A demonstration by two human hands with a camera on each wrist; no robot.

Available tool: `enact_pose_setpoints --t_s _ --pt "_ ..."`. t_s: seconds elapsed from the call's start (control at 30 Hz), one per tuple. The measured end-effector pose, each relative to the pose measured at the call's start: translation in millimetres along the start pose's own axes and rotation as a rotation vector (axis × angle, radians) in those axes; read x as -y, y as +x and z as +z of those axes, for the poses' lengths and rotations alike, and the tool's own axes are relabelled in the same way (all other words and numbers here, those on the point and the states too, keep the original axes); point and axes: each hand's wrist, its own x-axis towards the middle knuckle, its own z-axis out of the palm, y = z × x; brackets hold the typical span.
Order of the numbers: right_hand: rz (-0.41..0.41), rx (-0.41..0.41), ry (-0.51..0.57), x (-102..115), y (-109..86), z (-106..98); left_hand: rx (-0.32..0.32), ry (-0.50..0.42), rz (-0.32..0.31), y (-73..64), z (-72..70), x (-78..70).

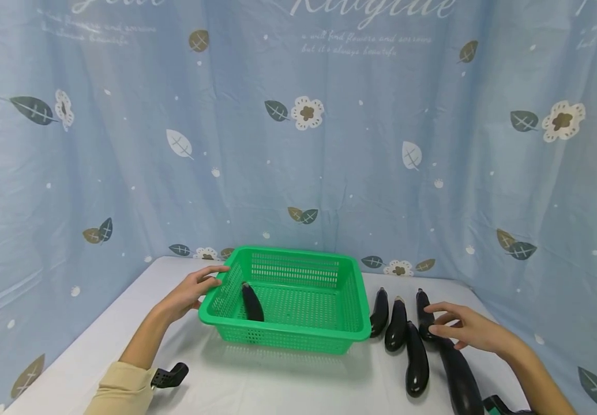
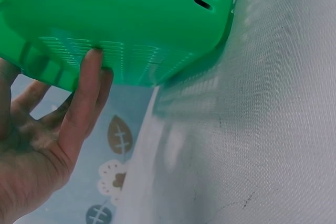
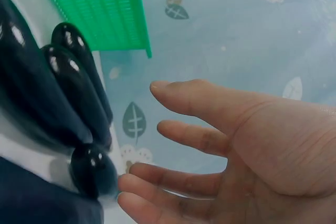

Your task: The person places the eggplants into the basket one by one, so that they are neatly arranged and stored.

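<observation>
My left hand [image 1: 190, 295] grips the left rim of a green plastic basket [image 1: 298, 341]. In the left wrist view, fingers [image 2: 86, 93] lie against the basket's slotted outer wall [image 2: 126, 30]. Inside the basket, toward its left side, lies one dark eggplant [image 1: 252, 304]. My right hand [image 1: 466, 327] is at the right, fingers spread and slightly bent, holding nothing. Its fingertips overlap the far eggplant [image 1: 423, 311] in the head view. The right wrist view shows a gap between thumb and fingers, with an eggplant [image 3: 93, 169] just beyond the fingertips.
Several more eggplants lie right of the basket, including one beside its wall [image 1: 379, 314], another [image 1: 396, 325], a nearer one [image 1: 416, 363] and a large one [image 1: 459, 374] below my right hand. A white-covered table [image 1: 256, 386] meets a blue patterned curtain [image 1: 340, 173] behind.
</observation>
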Motion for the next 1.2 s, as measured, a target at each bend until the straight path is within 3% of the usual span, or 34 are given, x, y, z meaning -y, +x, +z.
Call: enact_pose_setpoints --t_s 0.47,1.2 --pt "0.051 -0.043 0.037 -25.7 -13.5 -3.6 -0.015 0.008 0.002 3.4 0.4 -0.8" --pt "0.115 0.029 0.029 -43.5 -13.0 -1.8 -0.008 -0.004 -0.005 1.1 0.8 -0.8"
